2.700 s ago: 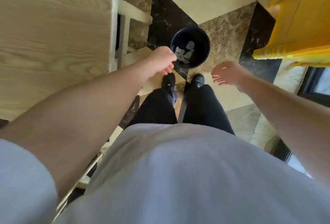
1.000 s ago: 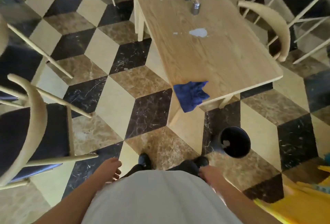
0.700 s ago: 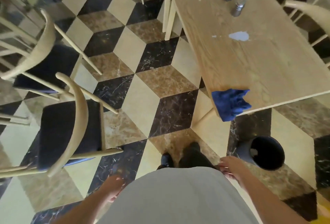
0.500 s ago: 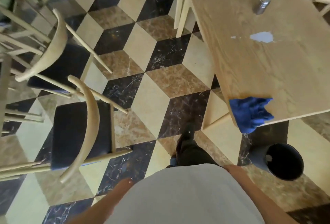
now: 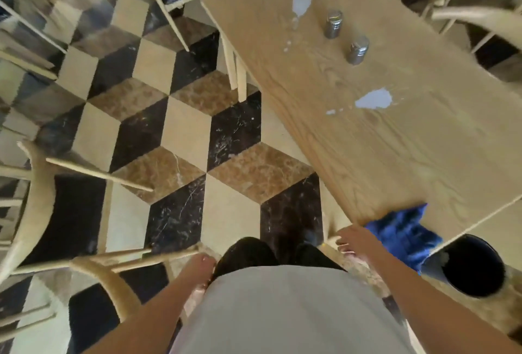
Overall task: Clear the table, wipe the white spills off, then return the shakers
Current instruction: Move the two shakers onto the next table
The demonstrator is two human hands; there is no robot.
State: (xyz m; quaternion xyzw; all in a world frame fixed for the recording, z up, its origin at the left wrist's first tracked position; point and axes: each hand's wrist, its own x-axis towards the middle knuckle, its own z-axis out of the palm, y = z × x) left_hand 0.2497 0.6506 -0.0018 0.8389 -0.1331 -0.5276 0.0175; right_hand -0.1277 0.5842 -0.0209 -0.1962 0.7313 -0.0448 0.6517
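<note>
Head view: the wooden table (image 5: 367, 139) runs from the top centre down to the right. Two metal shakers (image 5: 334, 23) (image 5: 358, 49) stand upright near its far end, close together but apart. One white spill (image 5: 301, 3) lies just beside the farther shaker, toward the table's left edge, with small drops trailing from it. A second spill (image 5: 374, 98) sits nearer the middle of the table, well apart from the near corner. A blue cloth (image 5: 404, 233) is bunched at the near corner and hangs over the edge. A dark bin (image 5: 471, 264) stands on the floor just beyond that corner, partly under the near edge.

The right hand (image 5: 357, 239) is stretched toward the near corner, fingers spread and straight, holding nothing, just beside the cloth; whether it touches is not clear. The left hand (image 5: 199, 264) hangs low by the person's hip, blurred; its fingers cannot be made out. A wooden chair (image 5: 42, 206) with a dark seat stands at the left on the patterned tile floor.
</note>
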